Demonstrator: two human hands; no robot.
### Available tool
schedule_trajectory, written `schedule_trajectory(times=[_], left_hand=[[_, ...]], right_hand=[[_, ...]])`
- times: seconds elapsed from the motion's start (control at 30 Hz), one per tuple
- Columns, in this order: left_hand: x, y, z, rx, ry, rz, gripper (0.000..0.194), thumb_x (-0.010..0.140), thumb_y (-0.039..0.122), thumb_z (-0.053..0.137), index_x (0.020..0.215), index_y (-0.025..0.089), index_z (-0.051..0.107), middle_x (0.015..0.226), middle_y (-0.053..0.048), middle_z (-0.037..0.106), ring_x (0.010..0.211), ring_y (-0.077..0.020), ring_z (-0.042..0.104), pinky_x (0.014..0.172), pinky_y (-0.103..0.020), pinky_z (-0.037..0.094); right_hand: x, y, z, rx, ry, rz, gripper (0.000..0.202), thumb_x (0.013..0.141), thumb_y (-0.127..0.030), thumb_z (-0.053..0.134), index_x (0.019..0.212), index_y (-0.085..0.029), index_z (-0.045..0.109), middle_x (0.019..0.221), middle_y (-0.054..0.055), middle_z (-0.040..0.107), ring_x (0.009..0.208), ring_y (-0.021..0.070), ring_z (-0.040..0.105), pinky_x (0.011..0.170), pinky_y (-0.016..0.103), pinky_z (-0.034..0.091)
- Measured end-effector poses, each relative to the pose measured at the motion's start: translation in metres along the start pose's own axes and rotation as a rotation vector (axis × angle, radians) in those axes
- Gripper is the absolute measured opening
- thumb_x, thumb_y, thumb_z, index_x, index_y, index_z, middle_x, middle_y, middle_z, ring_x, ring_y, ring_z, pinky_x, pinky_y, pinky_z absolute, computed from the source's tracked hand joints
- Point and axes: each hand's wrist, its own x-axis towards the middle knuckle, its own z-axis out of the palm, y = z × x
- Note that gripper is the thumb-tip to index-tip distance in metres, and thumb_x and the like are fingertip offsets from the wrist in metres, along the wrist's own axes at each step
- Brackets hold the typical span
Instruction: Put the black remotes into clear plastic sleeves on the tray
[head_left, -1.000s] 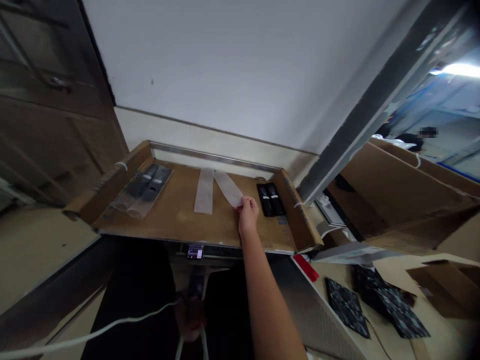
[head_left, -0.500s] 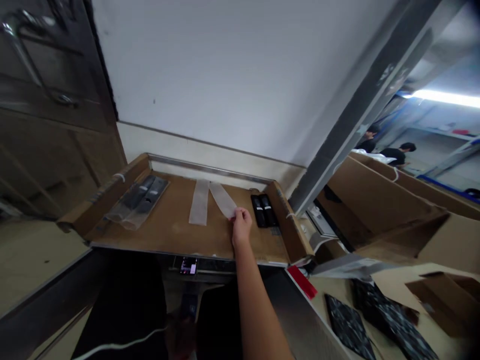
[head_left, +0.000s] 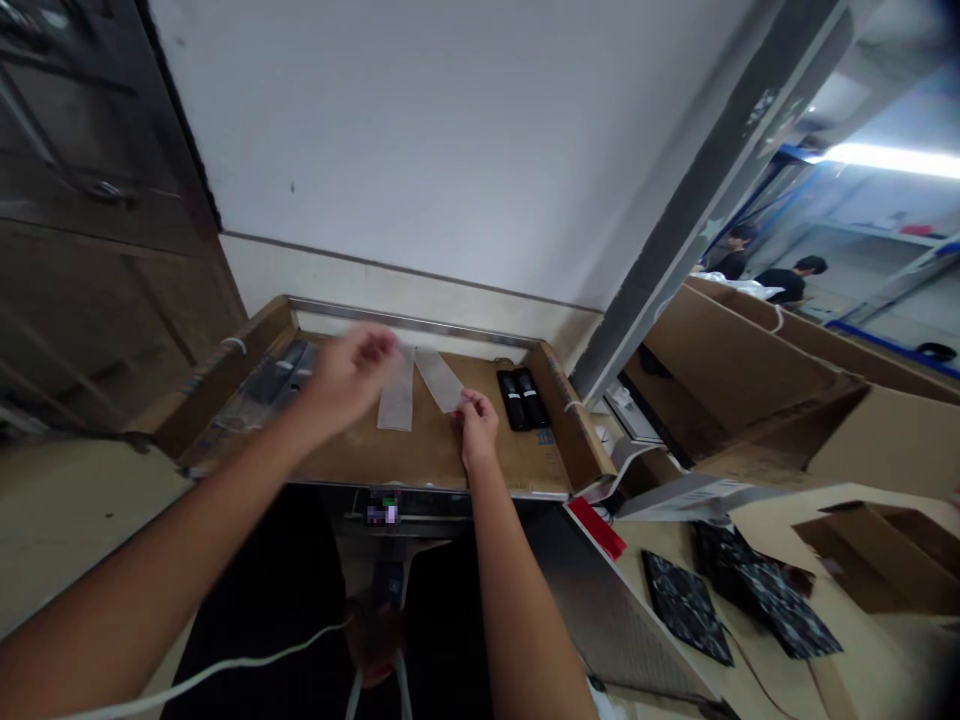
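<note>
Our table (head_left: 360, 455) is lined with cardboard turned up at the sides, and its bare middle gives us a flat surface to work on; we would do well to use that support rather than handle thin material in the air. Over on our left, the clear bags (head_left: 255, 398) with dark pieces inside lie partly behind our forearm, so we should carry that arm high enough not to drag them. The black pair (head_left: 523, 398) with white bands lies near the right-hand cardboard side, just beyond our fingers, and is best left undisturbed.

Between these groups lie the two pale strips, their far ends close together: the left strip (head_left: 396, 405) runs nearly straight towards us, while the right strip (head_left: 439, 380) slants to our right. Our right grip (head_left: 478, 422) pinches the near end of the slanted one; a light, steady pinch should avoid creasing it. Our left grip (head_left: 349, 370) is half curled and blurred above the left strip, and we cannot tell whether it holds anything. Slowing those fingertips near the material would help us catch one layer cleanly.
</note>
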Motion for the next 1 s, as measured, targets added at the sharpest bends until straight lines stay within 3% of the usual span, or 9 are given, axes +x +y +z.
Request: schedule_trajectory(times=[0.1,0.2,0.27,0.5,0.67,0.83,1.0], left_hand=[[-0.016,-0.027,0.036,0.128,-0.136,0.086,0.024,0.08,0.024,0.069,0.102,0.019,0.061,0.093,-0.003,0.064,0.085,-0.0175,0.06,0.078,-0.034,0.052],[-0.036,-0.051,0.073,0.217,-0.136,0.16,0.022,0.082,0.026,0.066,0.101,0.02,0.059,0.097,-0.005,0.063,0.096,-0.0213,0.058,0.086,-0.037,0.049],[-0.04,-0.061,0.086,0.245,-0.115,0.173,0.019,0.084,0.027,0.064,0.101,0.02,0.058,0.095,-0.005,0.062,0.095,-0.0217,0.057,0.087,-0.037,0.047],[-0.028,-0.07,0.09,0.281,-0.176,0.191,0.006,0.091,0.022,0.054,0.093,0.019,0.059,0.091,-0.005,0.063,0.093,-0.02,0.057,0.084,-0.034,0.045],[-0.027,-0.073,0.094,0.268,-0.208,0.186,0.009,0.092,0.018,0.052,0.09,0.019,0.06,0.089,-0.004,0.063,0.089,-0.0185,0.058,0.082,-0.032,0.045],[-0.029,-0.076,0.096,0.279,-0.215,0.192,0.009,0.091,0.017,0.052,0.09,0.019,0.06,0.088,-0.004,0.064,0.087,-0.0178,0.058,0.08,-0.03,0.044],[-0.031,-0.079,0.098,0.354,-0.166,0.081,0.007,0.087,0.017,0.054,0.091,0.019,0.06,0.077,-0.002,0.061,0.075,-0.0167,0.057,0.072,-0.029,0.042]], right_hand=[[-0.003,0.0,0.001,-0.012,-0.086,-0.004,0.033,0.064,-0.027,0.062,0.095,-0.017,0.067,0.088,0.001,0.068,0.071,0.0138,0.059,0.067,0.026,0.049],[-0.002,0.002,0.001,-0.075,-0.13,-0.009,0.036,0.063,-0.025,0.062,0.098,-0.017,0.068,0.088,0.002,0.07,0.072,0.0148,0.061,0.071,0.028,0.05],[-0.001,0.003,0.001,-0.121,-0.144,-0.022,0.035,0.063,-0.026,0.064,0.097,-0.017,0.069,0.089,0.003,0.071,0.075,0.0158,0.062,0.074,0.028,0.05],[-0.002,0.004,0.004,-0.178,-0.179,-0.073,0.029,0.068,-0.027,0.065,0.095,-0.017,0.07,0.087,0.002,0.071,0.078,0.0155,0.063,0.077,0.029,0.051],[-0.002,0.006,0.003,-0.158,-0.194,-0.067,0.029,0.07,-0.031,0.068,0.095,-0.017,0.069,0.082,0.001,0.07,0.076,0.0159,0.063,0.077,0.03,0.052],[-0.004,0.004,0.006,-0.319,-0.199,-0.176,0.029,0.073,-0.026,0.061,0.099,-0.017,0.071,0.085,0.002,0.069,0.076,0.0154,0.061,0.075,0.028,0.049],[-0.011,0.0,0.007,-0.517,-0.219,-0.26,0.034,0.077,-0.027,0.057,0.107,-0.017,0.071,0.07,-0.002,0.06,0.063,0.0144,0.052,0.065,0.026,0.044]])
